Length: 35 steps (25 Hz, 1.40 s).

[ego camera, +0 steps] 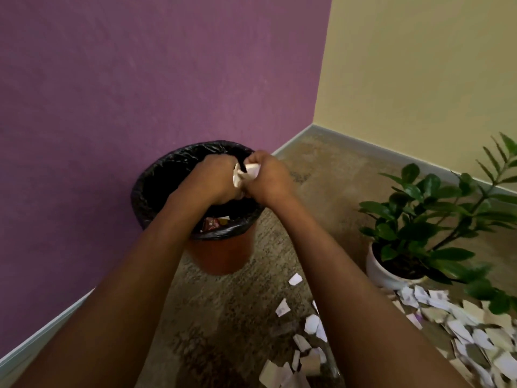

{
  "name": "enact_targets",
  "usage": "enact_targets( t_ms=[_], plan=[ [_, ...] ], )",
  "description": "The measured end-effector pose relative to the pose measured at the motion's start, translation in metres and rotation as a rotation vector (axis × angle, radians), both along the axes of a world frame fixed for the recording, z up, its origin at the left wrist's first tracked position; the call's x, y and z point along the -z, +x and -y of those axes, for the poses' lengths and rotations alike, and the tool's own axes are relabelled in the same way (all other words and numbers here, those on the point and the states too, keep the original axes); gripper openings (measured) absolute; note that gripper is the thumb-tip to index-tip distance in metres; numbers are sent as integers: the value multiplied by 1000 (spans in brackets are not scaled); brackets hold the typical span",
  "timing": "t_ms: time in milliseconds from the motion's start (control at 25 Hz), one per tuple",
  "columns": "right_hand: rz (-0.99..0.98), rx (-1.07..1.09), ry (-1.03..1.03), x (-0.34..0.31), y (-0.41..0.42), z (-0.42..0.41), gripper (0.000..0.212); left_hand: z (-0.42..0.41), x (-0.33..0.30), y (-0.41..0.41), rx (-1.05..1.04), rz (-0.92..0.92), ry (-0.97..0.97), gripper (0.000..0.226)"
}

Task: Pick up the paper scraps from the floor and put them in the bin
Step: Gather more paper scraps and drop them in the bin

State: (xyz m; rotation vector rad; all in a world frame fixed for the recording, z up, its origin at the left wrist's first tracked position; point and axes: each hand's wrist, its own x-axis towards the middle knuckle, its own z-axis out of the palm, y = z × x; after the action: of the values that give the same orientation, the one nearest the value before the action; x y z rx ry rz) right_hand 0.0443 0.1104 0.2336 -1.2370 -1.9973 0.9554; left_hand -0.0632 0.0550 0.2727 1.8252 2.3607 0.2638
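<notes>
Both hands closed around one wad of paper (246,175): your left hand (215,180) and right hand (268,177) are pressed together with the white bundle squeezed between them, only its top edges showing. Grip sits directly over the bin (223,247), toward its far-right rim, so the drop is straight down; no reach needed, just open the fingers. Neither hand is clearly closer to the opening; the left is more over the middle.

Bin is orange with a black liner (156,175) folded over the rim. Inside, on the near side, you can see a bit of coloured wrapper and a pale scrap; the rest is dark, can't tell how full it is.

Plenty left: loose scraps (447,320) lie on the carpet to the near right of the bin, thickest by the white plant pot (377,270). I'd say you're early to midway.
</notes>
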Motion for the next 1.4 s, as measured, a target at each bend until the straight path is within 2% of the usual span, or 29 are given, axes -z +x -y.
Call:
enact_targets(
  t_ms=[120, 200, 320, 440, 560, 760, 920, 1040, 1160, 1280, 1400],
  plan=[
    [38, -72, -48, 7, -12, -2, 61, 4, 14, -16, -43, 35, -62, 41],
    [-18, -56, -92, 9, -9, -4, 68, 5, 21, -22, -71, 48, -74, 48],
    [-180, -58, -212, 9, 0, -3, 57, 3, 22, -23, -91, 36, -74, 59],
    [-305, -80, -320, 8, 8, -2, 44, -2, 19, -13, -68, 38, -55, 54],
    [-371, -46, -307, 9, 24, 0, 31, -3, 13, 0, 28, 100, -46, 50],
    [-402, 8, -235, 22, 75, 0, 17, 2, 18, 35, 311, 333, -85, 48],
    [-297, 76, -285, 60, 121, 3, 13, -6, 66, 74, 437, 362, -297, 57],
    [-131, 144, -314, 105, 153, 9, 20, -7, 129, 95, 428, 217, -504, 95],
    [185, 173, -278, 151, 187, 23, 35, 5, 192, 99, 404, 95, -674, 120],
    [482, 79, -291, 199, 214, 39, 47, 12, 241, 93, 361, 127, -660, 118],
    [591, -32, -353, 232, 214, 47, 64, 7, 264, 85, 334, 132, -519, 100]
  ],
)
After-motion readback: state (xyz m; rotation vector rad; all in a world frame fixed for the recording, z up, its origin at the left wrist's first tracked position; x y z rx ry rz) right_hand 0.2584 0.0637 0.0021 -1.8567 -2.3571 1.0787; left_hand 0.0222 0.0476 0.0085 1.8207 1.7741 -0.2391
